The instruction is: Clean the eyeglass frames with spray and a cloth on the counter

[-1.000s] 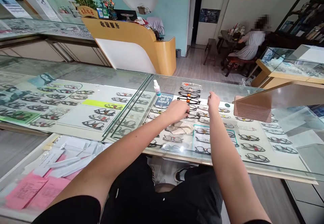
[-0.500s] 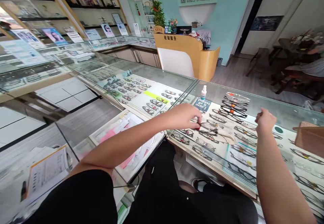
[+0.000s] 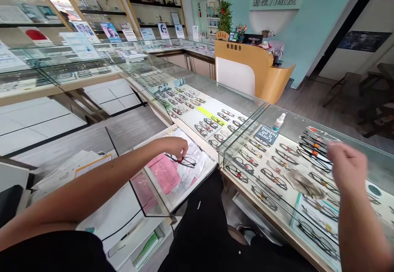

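Note:
My left hand [image 3: 172, 145] pinches a pair of dark-framed eyeglasses [image 3: 188, 162] with a small red spot near one end. It hangs over an open drawer [image 3: 193, 184] holding pink pouches [image 3: 168, 175] and clear plastic sleeves. On the right, above the glass counter, my right hand [image 3: 347, 165] is curled closed beside a stack of eyeglasses [image 3: 314, 149]; its fingertips are turned away, and anything in them is hidden. A crumpled grey-brown cloth [image 3: 306, 185] lies on the counter between rows of glasses.
A spray bottle [image 3: 279, 122] stands on the counter behind a dark blue card [image 3: 265, 135]. More frames are displayed under the glass [image 3: 264, 181]. Papers [image 3: 83, 163] lie at the left. Beyond the counters stands a wooden cashier desk [image 3: 243, 52].
My left hand has carried the eyeglasses left, from the counter to above the drawer. The cloth lies uncovered on the glass. My right hand remains by the stack, and the view has turned left.

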Demonstrator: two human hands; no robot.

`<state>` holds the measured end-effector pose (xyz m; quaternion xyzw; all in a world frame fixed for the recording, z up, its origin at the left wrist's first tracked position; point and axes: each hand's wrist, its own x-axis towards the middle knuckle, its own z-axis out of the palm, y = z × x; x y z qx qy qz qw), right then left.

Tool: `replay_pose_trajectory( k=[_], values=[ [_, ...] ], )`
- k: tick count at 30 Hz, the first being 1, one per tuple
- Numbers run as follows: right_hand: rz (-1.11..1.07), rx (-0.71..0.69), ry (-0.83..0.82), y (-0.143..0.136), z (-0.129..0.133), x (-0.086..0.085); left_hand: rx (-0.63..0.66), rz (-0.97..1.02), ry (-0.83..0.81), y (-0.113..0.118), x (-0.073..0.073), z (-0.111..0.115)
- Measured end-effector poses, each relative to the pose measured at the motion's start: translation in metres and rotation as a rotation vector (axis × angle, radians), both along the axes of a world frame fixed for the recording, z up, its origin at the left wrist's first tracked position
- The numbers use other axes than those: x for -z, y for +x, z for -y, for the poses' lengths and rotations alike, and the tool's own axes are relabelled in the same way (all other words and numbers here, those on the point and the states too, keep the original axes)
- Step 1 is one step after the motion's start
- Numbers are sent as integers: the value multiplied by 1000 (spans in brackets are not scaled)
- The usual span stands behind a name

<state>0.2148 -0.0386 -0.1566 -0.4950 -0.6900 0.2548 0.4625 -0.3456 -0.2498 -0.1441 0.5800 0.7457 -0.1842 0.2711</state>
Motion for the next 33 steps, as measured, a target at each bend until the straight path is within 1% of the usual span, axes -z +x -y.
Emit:
replay_pose_trajectory(
  k=[1, 2, 3, 4, 5, 6, 8, 10, 12, 15, 20, 24, 28, 33],
  values=[
    [91, -112, -14, -29, 21, -4, -23, -21, -6, -14, 9, 0],
    [196, -268, -23, -58, 41, -5, -41, -37, -7, -27, 17, -1],
    [315, -431, -19, -85, 59, -4, -53, -51, -1, -40, 24, -4],
    [418, -558, 16, -109, 74, 0, -64, -66, 6, -51, 31, -8],
    [498, -626, 66, -129, 85, 7, -72, -81, 16, -63, 37, -13],
    [557, -653, 118, -145, 93, 16, -79, -96, 30, -74, 44, -20],
    [655, -679, 196, -165, 97, 36, -90, -122, 64, -96, 56, -34],
    [732, -682, 238, -173, 95, 55, -100, -140, 111, -118, 68, -48],
    [779, -666, 262, -175, 92, 70, -111, -151, 165, -140, 79, -62],
    [806, -628, 288, -175, 91, 82, -133, -158, 243, -174, 95, -81],
    [837, -609, 276, -174, 92, 84, -163, -175, 348, -225, 120, -116],
    [866, -598, 284, -173, 92, 84, -153, -178, 394, -255, 137, -147],
    [895, -581, 322, -176, 93, 82, -165, -177, 455, -273, 150, -171],
    [892, -590, 429, -180, 90, 80, -169, -125, 520, -283, 161, -193]
  ],
)
